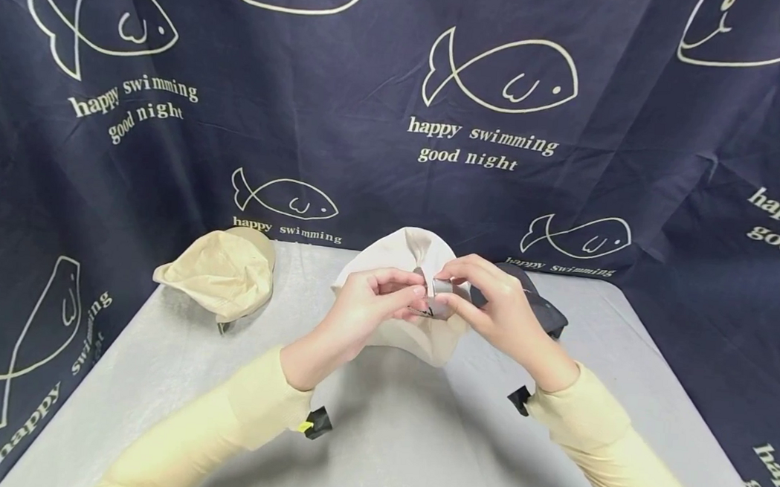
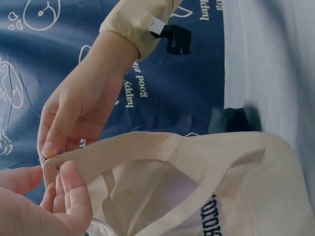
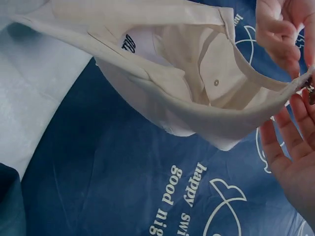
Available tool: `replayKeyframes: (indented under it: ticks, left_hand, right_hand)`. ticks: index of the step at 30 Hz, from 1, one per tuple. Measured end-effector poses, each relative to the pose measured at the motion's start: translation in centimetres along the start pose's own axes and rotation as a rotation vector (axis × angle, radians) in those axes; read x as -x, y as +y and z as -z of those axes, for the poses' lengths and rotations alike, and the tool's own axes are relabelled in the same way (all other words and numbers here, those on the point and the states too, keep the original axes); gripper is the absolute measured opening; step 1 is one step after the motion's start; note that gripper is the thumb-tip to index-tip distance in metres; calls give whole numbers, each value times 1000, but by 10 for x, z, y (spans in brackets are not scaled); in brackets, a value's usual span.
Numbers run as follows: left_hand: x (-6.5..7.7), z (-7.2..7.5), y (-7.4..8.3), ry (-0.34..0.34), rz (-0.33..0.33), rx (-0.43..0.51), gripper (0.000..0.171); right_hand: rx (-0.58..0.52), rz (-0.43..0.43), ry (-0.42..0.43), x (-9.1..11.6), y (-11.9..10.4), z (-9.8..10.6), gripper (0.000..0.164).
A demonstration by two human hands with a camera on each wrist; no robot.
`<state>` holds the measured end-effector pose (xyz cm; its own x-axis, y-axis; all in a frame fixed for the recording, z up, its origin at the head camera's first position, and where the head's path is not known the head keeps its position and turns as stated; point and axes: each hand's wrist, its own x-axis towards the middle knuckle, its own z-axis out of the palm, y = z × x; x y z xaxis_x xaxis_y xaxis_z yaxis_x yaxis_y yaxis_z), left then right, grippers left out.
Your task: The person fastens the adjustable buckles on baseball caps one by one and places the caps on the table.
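A cream cap (image 1: pixel 410 245) is held up over the table by both hands, its inside showing in the wrist views. My left hand (image 1: pixel 376 295) pinches one end of the cap's back strap (image 2: pixel 113 150) between thumb and fingers. Opposite it, my right hand (image 1: pixel 497 302) pinches the strap near a small silvery-grey piece (image 1: pixel 442 286), thumb below and index finger above. The fingertips of the two hands almost meet. Dark lettering (image 2: pixel 211 216) shows inside the cap. Fingers partly hide the strap's fastening.
A beige cap (image 1: pixel 220 274) lies at the left on the grey table (image 1: pixel 378 436). Behind the right hand, a dark cap (image 1: pixel 543 309) sits on the right side. A navy curtain (image 1: pixel 370 123) with fish drawings hangs along the back and sides.
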<state>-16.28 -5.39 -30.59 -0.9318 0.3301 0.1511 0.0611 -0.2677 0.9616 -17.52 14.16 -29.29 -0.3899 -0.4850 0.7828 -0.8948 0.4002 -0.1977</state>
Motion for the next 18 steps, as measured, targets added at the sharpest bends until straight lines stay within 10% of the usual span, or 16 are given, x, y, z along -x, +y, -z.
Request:
replayKeyframes:
  ticks: [18]
  left_hand:
    - [15, 19, -53, 14, 150, -58, 31]
  right_hand:
    - [-34, -62, 66, 0, 15, -7, 24]
